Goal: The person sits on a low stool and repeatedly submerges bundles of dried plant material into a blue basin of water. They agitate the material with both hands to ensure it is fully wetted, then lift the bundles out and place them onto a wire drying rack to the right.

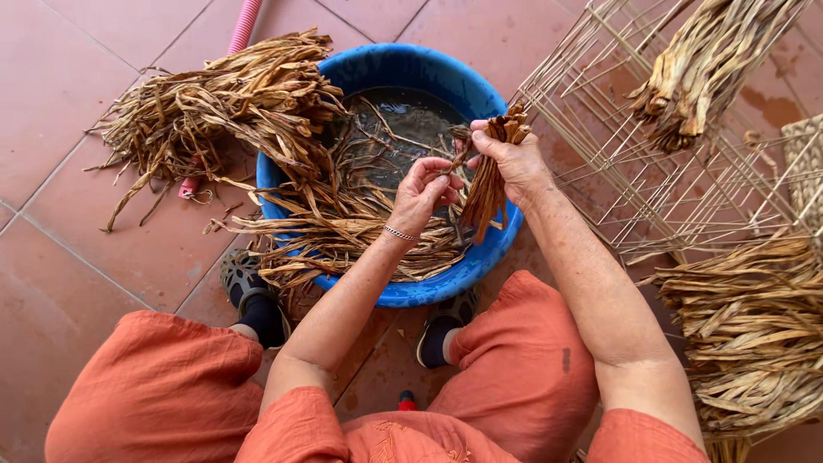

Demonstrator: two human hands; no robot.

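- Landmark: blue basin (480, 86) on the tiled floor (77, 283), dark water inside.
- Right hand (513, 159) was over the basin's right side, fist pressed tight round the top of a bunch of dried strips (487, 193); the bunch hung down, long axis near vertical, tips toward the basin's near rim.
- Left hand (422, 193) was over the basin's middle, just left of the bunch, fingertips pinching one thin strip (457, 160) that ran up-right into the bunch top. Left hand was nearer the loose strips.
- Soaking strips (343, 231) lay across the basin's left and near rim, below both hands.
- Dry heap (214, 107) sat left of the basin, over a pink hose (243, 26).
- Wire frame (651, 163) stood right of the basin, with more strip piles (754, 326) beyond it.
- Nothing blocked the two hands.
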